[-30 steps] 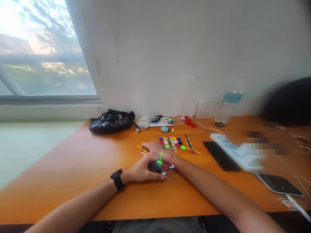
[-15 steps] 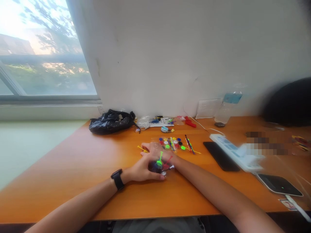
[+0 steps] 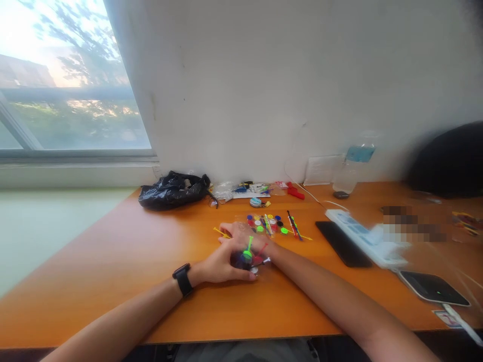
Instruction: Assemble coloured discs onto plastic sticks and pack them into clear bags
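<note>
My left hand (image 3: 222,261), with a black watch (image 3: 183,279) on its wrist, is curled round a cluster of small plastic toy pieces (image 3: 247,256). A green stick stands up from its green disc, and red and white sticks point out to the right. The left thumb lies in front, by a white disc (image 3: 254,270). Beyond the cluster, my right hand (image 3: 241,234) reaches across to the left, its fingers closed at a yellow stick (image 3: 221,232) with flared ends. Part of my right hand is hidden behind the left.
Loose coloured discs (image 3: 260,229) and sticks (image 3: 293,226) lie past my right wrist. A black plastic bag (image 3: 173,190) sits at the back left. To the right are a black phone-like slab (image 3: 342,244), a white power strip (image 3: 358,234), a charging pad (image 3: 433,287) and a bottle (image 3: 347,173).
</note>
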`<action>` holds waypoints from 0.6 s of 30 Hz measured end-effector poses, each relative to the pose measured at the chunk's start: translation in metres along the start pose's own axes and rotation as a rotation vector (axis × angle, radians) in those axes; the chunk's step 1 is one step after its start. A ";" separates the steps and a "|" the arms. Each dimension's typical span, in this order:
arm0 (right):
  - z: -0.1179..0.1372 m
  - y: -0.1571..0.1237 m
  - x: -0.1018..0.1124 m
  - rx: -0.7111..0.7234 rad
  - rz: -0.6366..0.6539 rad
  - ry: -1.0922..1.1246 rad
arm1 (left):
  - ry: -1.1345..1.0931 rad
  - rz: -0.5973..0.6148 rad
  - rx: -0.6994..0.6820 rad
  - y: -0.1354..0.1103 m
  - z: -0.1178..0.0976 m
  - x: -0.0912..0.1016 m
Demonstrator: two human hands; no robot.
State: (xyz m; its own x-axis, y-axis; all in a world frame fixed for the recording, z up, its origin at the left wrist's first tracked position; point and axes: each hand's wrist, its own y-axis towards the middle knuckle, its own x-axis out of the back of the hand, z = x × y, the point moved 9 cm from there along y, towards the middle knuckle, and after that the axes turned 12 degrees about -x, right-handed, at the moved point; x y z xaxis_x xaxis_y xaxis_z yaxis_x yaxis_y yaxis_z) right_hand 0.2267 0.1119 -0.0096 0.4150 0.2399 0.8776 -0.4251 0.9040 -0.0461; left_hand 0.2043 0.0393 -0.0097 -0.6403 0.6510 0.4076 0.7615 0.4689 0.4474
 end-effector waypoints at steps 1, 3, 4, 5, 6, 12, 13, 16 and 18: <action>0.000 0.000 0.000 0.001 0.002 -0.002 | 0.006 -0.004 -0.009 0.000 0.000 0.000; -0.001 0.001 -0.001 0.005 0.004 -0.004 | 0.022 -0.007 -0.016 0.000 0.000 0.000; -0.001 0.001 -0.002 0.007 0.005 -0.006 | 0.029 -0.005 -0.015 -0.001 0.001 0.000; -0.002 0.002 -0.002 0.008 0.005 -0.009 | 0.031 -0.004 -0.015 -0.001 0.002 0.000; -0.003 0.002 -0.003 0.009 0.004 -0.011 | 0.030 -0.003 -0.014 -0.001 0.002 0.000; -0.005 0.005 -0.005 0.005 0.008 -0.012 | 0.024 -0.004 -0.006 -0.001 0.002 0.000; -0.005 0.005 -0.005 0.006 0.009 -0.010 | 0.020 -0.005 -0.003 -0.001 0.002 0.000; -0.003 0.004 -0.004 0.006 0.009 -0.004 | 0.014 -0.011 -0.004 0.000 0.001 0.000; -0.002 0.003 -0.002 0.005 0.009 -0.002 | 0.011 -0.025 0.001 0.000 0.001 0.001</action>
State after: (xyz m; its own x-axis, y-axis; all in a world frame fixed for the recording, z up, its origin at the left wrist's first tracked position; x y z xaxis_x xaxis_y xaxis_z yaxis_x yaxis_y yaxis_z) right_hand 0.2260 0.1143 -0.0127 0.4098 0.2470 0.8781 -0.4328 0.9000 -0.0512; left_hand 0.2034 0.0405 -0.0102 -0.6599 0.6325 0.4055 0.7457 0.4855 0.4564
